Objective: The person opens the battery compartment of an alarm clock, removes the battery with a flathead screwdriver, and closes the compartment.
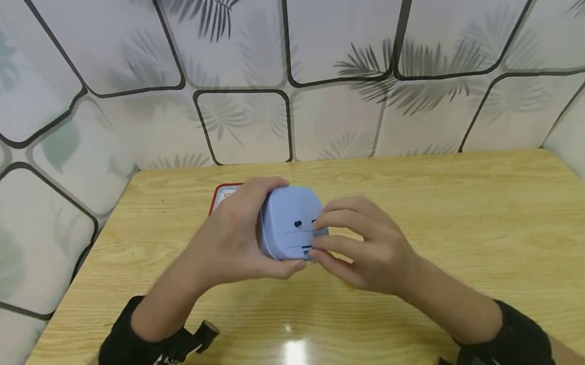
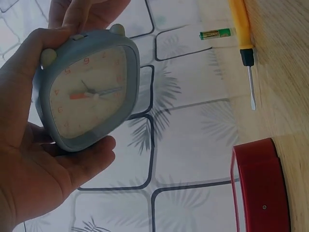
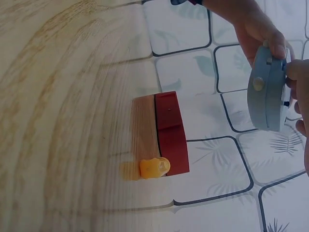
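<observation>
A blue alarm clock [image 1: 290, 212] is off the table, its back towards the head view. In the left wrist view, the clock's pale dial [image 2: 91, 96] and hands show, with the numerals upside down. My left hand [image 1: 236, 233] grips the clock's side, thumb and fingers on opposite edges. My right hand [image 1: 371, 245] has bent fingers and thumb at the back's lower edge, by a small slot. Its fingertips cover part of the back. The right wrist view has the clock's side [image 3: 268, 92] between both hands.
A red box-like object [image 2: 260, 188] stands on the wooden table [image 1: 492, 245], mostly behind my left hand in the head view. A yellow-handled screwdriver [image 2: 244, 41] and a green battery [image 2: 215, 34] lie near it. Patterned panels [image 1: 339, 118] rise behind the table.
</observation>
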`<state>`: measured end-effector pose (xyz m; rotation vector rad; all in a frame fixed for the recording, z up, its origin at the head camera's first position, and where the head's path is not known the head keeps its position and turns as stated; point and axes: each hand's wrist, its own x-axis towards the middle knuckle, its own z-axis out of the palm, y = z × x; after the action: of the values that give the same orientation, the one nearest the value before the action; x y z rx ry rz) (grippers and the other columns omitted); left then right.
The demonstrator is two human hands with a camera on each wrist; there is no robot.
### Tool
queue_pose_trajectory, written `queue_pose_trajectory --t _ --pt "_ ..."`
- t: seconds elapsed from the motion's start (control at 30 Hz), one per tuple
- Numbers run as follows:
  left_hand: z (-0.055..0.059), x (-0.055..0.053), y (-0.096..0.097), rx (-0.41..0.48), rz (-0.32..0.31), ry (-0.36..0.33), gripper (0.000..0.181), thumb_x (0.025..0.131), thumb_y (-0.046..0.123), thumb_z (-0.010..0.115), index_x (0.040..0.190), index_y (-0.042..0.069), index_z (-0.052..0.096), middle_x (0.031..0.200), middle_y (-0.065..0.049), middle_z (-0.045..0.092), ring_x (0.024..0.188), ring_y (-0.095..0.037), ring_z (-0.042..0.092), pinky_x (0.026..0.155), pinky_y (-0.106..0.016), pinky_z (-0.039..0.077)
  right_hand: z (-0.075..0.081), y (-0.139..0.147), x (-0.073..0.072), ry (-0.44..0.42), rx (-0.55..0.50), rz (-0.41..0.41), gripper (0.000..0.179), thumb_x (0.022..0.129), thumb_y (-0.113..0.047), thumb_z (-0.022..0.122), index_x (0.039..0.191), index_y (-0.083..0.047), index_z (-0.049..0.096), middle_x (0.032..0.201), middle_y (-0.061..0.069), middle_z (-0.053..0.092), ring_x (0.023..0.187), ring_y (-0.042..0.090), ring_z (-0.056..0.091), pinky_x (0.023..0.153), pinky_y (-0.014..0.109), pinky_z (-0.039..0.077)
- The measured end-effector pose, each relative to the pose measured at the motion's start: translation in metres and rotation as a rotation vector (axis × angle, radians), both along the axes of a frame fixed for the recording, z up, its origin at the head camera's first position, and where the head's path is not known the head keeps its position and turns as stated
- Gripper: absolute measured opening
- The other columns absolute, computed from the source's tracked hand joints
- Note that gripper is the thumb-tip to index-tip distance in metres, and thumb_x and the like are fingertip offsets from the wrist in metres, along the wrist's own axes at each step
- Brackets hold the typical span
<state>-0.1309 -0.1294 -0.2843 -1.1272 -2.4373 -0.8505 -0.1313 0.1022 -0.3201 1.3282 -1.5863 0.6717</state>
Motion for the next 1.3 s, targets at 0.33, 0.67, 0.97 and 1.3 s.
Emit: queue_pose_trajectory --t 0.33,0.67,0.97,1.3 --pt "-0.0019 0.0047 0.0076 -0.063 0.079 0.042 0.093 0.064 0.044 0.088 0.136 -0.001 0.048 0.127 -0.012 0.058 0.104 -0.022 0.061 0.083 -0.035 0.056 -0.0002 0.0003 0.0034 -0.022 0.084 -0.061 0.017 0.093 -0.012 0.064 0.085 -0.001 0.074 0.09 0.008 0.071 0.08 0.024 0.068 0.072 0.036 0.056" --pt "-0.0034 0.0037 0.0097 -0.058 0.07 0.042 0.095 0.063 0.047 0.088 0.136 0.0 0.049 0.123 -0.011 0.06 0.102 -0.021 0.06 0.082 -0.034 0.055 0.0028 0.0003 0.0049 0.098 0.051 -0.086 0.011 0.085 -0.003 0.063 0.082 0.002 0.072 0.087 0.01 0.073 0.074 0.024 0.07 0.067 0.034 0.058" --pt "-0.0047 0.0026 0.008 -0.042 0.053 0.02 0.095 0.062 0.046 0.089 0.136 0.001 0.048 0.124 -0.01 0.06 0.104 -0.021 0.06 0.084 -0.034 0.055 0.0031 0.002 0.0042 0.096 0.058 -0.083 0.011 0.087 -0.003 0.061 0.083 0.002 0.071 0.088 0.01 0.073 0.075 0.023 0.07 0.068 0.033 0.059" --pt "-0.004 -0.0009 0.0027 -0.014 0.061 0.035 0.097 0.06 0.043 0.091 0.136 0.0 0.048 0.125 -0.012 0.059 0.106 -0.024 0.06 0.085 -0.038 0.055 0.0055 0.0043 0.0033 0.078 0.042 -0.093 0.014 0.089 -0.005 0.062 0.084 0.003 0.071 0.088 0.01 0.073 0.075 0.022 0.07 0.066 0.033 0.059"
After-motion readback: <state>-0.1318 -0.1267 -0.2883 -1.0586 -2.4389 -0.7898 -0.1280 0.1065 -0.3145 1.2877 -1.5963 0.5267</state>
